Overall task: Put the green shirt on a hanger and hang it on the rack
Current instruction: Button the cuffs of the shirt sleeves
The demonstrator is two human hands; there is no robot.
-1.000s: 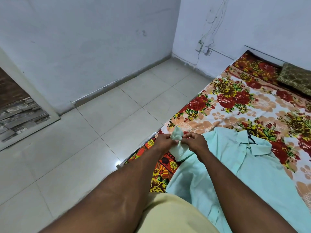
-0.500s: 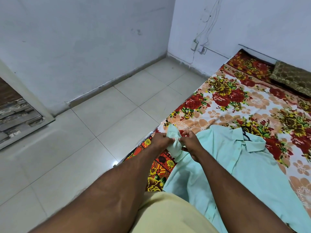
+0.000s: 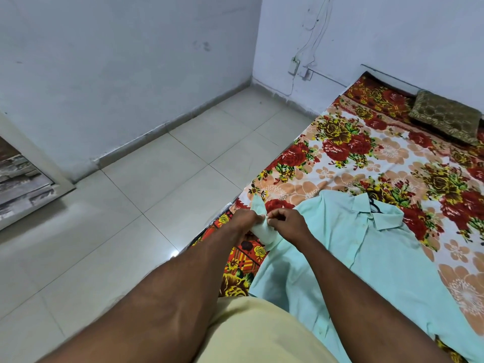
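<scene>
The green shirt (image 3: 353, 258) lies flat, front up, on the floral bedsheet (image 3: 366, 163) at the right, with the black hanger (image 3: 373, 204) showing just at its collar. Its sleeve (image 3: 263, 231) reaches left to the bed's edge beside the tiled floor (image 3: 157, 205), where the left hand (image 3: 245, 221) and right hand (image 3: 288, 222) both pinch it, fingers curled close together. A brown cushion (image 3: 445, 117) rests at the far right.

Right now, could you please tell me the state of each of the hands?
Left hand: closed, pinching the sleeve of the green shirt.
Right hand: closed, pinching the same sleeve.
</scene>
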